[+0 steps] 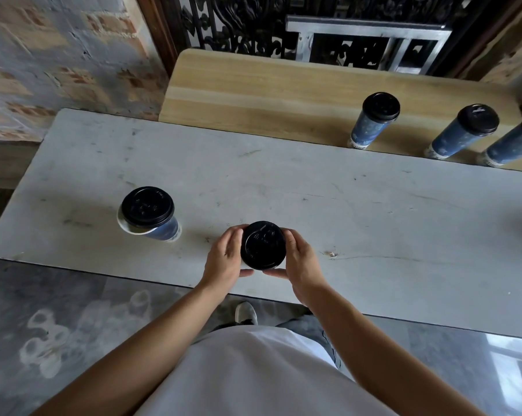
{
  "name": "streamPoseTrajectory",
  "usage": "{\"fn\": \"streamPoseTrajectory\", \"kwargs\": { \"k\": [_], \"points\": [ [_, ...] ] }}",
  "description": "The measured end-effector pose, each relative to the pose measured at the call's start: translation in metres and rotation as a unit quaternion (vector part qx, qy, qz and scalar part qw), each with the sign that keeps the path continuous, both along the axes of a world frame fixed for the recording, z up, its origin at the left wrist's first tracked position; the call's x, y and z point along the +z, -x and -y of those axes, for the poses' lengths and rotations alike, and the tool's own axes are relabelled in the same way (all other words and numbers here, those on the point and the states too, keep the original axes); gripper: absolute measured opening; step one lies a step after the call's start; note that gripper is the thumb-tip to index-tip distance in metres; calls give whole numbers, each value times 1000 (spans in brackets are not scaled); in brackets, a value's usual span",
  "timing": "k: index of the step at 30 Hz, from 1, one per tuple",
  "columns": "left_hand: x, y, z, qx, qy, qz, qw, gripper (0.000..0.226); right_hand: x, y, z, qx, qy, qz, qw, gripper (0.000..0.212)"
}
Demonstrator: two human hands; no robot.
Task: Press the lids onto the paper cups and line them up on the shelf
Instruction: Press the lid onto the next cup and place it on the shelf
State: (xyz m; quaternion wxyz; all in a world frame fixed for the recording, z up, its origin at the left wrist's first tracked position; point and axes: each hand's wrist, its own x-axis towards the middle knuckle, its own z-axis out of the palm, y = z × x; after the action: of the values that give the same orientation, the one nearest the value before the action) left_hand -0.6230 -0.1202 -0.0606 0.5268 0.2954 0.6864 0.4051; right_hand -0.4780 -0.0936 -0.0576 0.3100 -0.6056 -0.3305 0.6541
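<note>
A paper cup under a black lid [263, 245] stands near the front edge of the grey table [374, 223]; the cup body is hidden below the lid. My left hand [225, 259] clasps its left side and my right hand [301, 261] its right side, fingers curled around the lid's rim. To the left stands a second blue cup [160, 231] whose black lid [147, 206] sits skewed, leaving the white rim showing at the lower left. Three lidded blue cups [374, 120] [464, 132] [512, 144] stand in a row on the wooden shelf [253, 94] behind the table.
A brick wall [58, 55] rises at the left. Behind the shelf are a black ornate grille [238, 22] and a grey metal frame [368, 28]. The left part of the shelf holds nothing. The polished floor and my shoe [246, 313] show below the table edge.
</note>
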Motion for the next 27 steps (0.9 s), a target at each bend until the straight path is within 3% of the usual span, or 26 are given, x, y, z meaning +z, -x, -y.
{"fn": "streamPoseTrajectory", "kwargs": {
  "k": [6,10,14,16,20,23,27],
  "points": [
    [8,-2,-1,3,-8,41,999,31,0,-1,3,-12,12,-27,999,32],
    [6,12,0,-103,-73,-12,992,41,4,-6,5,3,36,-68,997,33],
    [12,20,-7,-171,-65,-42,982,49,6,-10,0,12,62,-111,992,29],
    [17,24,-11,-188,-44,-12,981,54,4,-15,3,28,61,-146,987,31],
    [20,33,-14,-238,7,93,967,63,-1,-29,9,97,32,-170,980,70],
    [13,35,-10,-331,-42,-29,942,82,-1,-33,6,171,-38,-73,982,95],
    [11,32,-9,-323,-59,-72,942,91,1,-33,2,181,-52,-47,981,92]
  ]
}}
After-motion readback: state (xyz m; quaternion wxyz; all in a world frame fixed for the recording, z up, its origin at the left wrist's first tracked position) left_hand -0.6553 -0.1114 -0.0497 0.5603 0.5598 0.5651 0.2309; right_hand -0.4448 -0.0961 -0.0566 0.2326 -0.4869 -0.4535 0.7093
